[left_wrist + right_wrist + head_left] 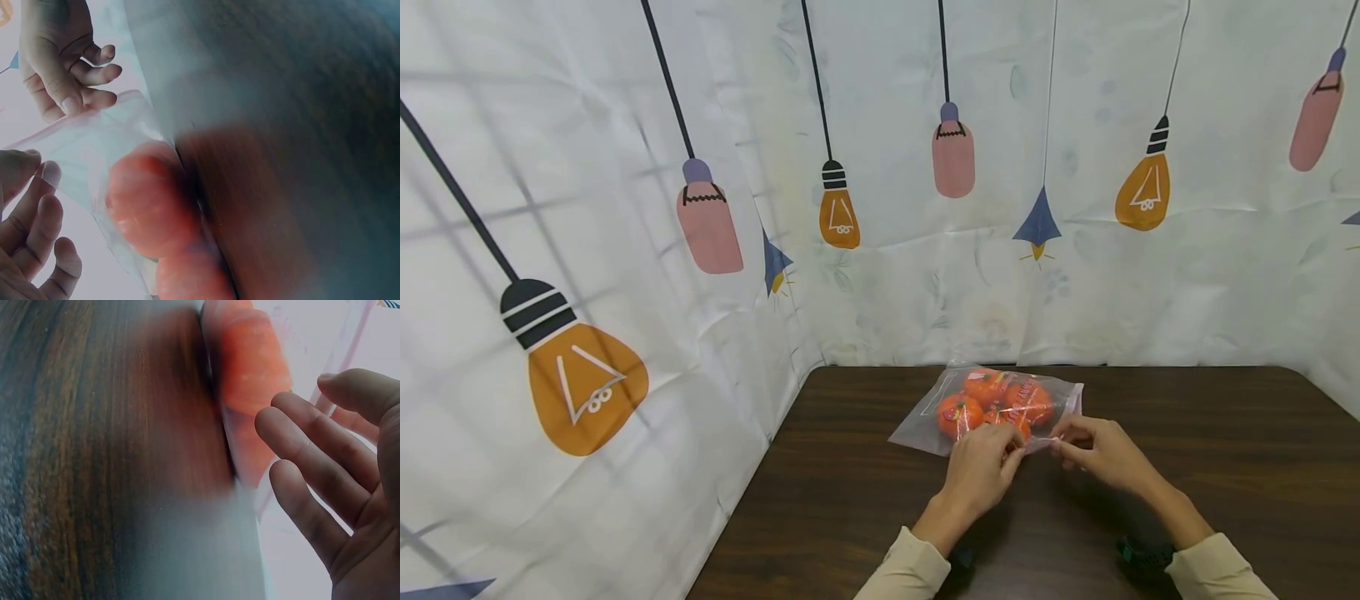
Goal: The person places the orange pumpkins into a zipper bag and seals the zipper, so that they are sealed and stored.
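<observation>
A clear plastic zip bag (919, 427) lies on the table with several orange-red tomatoes (959, 415) inside and red print on its film. At its near edge, my left hand (981, 468) pinches the film between thumb and forefinger, as the left wrist view also shows. My right hand (1108, 454) pinches the pinkish opening strip at the bag's near right corner. In the right wrist view, the other fingers of the right hand (337, 469) are loosely bent beside the tomatoes (253, 362); the forefinger's tip is partly hidden behind the thumb.
The dark wood-grain table (1210, 467) extends on both sides of the bag. Behind it and to the left hang white curtains (895, 300) printed with bulbs and lamps. Dark bands, partly hidden, are under both wrists.
</observation>
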A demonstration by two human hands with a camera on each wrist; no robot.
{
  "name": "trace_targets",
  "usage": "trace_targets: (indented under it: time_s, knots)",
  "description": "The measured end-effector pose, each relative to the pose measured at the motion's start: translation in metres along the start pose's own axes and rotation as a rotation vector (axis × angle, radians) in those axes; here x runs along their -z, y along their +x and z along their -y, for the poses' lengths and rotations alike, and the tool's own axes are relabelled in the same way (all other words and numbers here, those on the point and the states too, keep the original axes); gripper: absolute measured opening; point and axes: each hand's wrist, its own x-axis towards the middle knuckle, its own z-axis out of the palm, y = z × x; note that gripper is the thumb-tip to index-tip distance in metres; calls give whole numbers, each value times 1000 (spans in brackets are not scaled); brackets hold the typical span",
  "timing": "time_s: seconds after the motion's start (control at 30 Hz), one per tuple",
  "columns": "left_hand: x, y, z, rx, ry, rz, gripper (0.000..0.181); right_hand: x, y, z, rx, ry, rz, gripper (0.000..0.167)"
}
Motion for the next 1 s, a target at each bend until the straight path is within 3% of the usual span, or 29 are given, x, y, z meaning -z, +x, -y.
trace_targets:
  time_s: [0.53,1.0]
  knots:
    - [-1,-1,-1,-50,14,-26,5,-1,2,3,-74,-10,-55,12]
    - [1,1,0,-32,-51,-41,7,2,1,2,-129,-22,-120,14]
